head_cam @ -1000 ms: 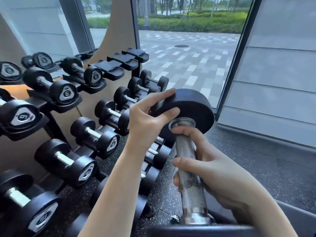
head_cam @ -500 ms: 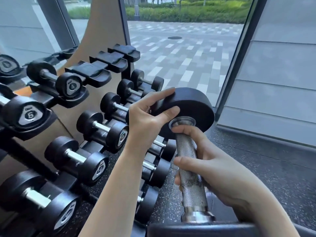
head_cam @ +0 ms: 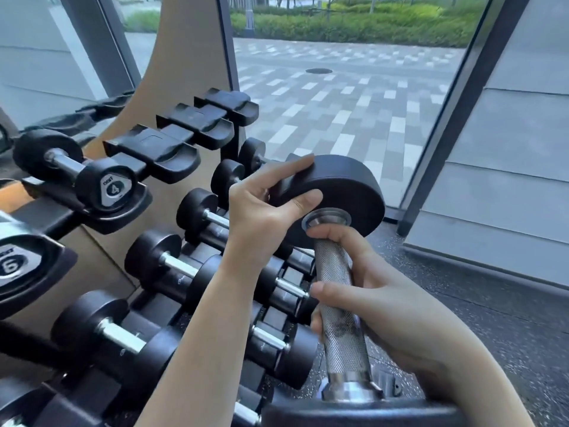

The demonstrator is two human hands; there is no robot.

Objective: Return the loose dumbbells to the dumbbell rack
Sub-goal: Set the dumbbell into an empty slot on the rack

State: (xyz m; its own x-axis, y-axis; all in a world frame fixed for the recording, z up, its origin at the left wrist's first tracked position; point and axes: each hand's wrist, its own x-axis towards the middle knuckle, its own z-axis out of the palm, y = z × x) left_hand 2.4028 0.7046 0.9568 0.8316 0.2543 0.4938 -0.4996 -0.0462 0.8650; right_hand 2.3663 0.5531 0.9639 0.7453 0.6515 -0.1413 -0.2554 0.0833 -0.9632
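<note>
Carrying the dumbbell (head_cam: 342, 340) farther along the rack (head_cam: 160, 152).

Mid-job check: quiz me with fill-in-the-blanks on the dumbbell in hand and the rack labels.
With the right hand gripping its knurled handle, the left hand holds the carried dumbbell by its far head, coloured ___.
The top-tier dumbbell beside the bare cradles is numbered ___.
The left-edge dumbbell is numbered ___.
Missing words: black; 4; 6.
</note>
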